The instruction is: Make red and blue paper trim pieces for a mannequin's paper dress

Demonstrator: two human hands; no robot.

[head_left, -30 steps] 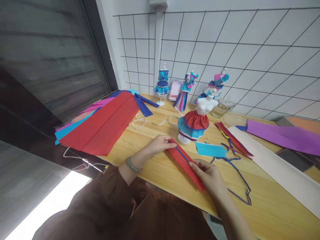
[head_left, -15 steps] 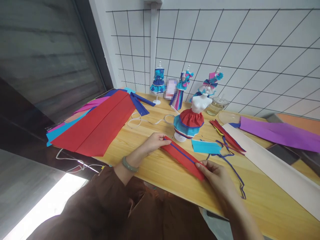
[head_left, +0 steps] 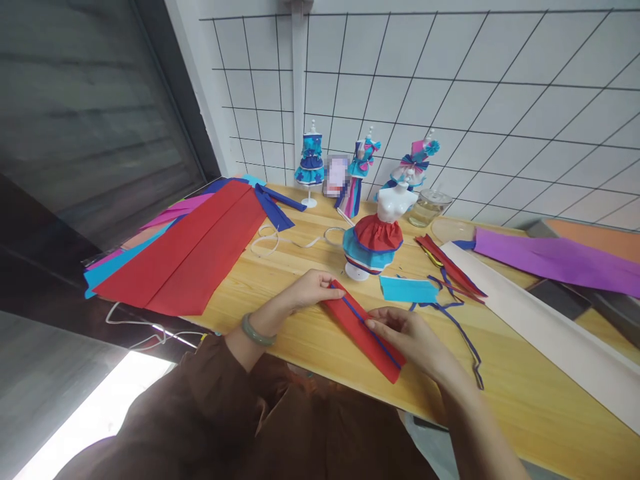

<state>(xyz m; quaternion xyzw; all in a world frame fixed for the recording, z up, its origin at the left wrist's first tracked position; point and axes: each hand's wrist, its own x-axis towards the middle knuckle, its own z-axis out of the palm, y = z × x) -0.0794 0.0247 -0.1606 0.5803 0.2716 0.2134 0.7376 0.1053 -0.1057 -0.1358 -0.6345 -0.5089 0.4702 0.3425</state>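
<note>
A red fabric strip [head_left: 367, 337] with a narrow blue band along it is held slantwise above the wooden table's near edge. My left hand [head_left: 314, 289] pinches its upper left end between thumb and fingers. About midway along, my right hand [head_left: 400, 330] grips the strip's far edge, thumb on top, and the lower end sticks out past it. Just beyond stands a small white mannequin [head_left: 395, 202] in a skirt [head_left: 377, 241] of red and light blue ruffles. A light blue fabric piece [head_left: 407, 289] lies to the right of it.
Stacked red fabric [head_left: 200, 253] lies at left, near a loose white ribbon [head_left: 265, 243]. Several dressed mannequins, one in blue [head_left: 311, 160], stand by the tiled wall. At right are yellow-handled scissors [head_left: 431, 257], blue ribbon [head_left: 463, 337], cream fabric [head_left: 540, 333], purple fabric [head_left: 555, 263] and a lidded jar [head_left: 427, 208].
My right hand has slid up the red strip, closer to my left hand. The strip's lower end now hangs free beyond it. My left hand keeps its pinch.
</note>
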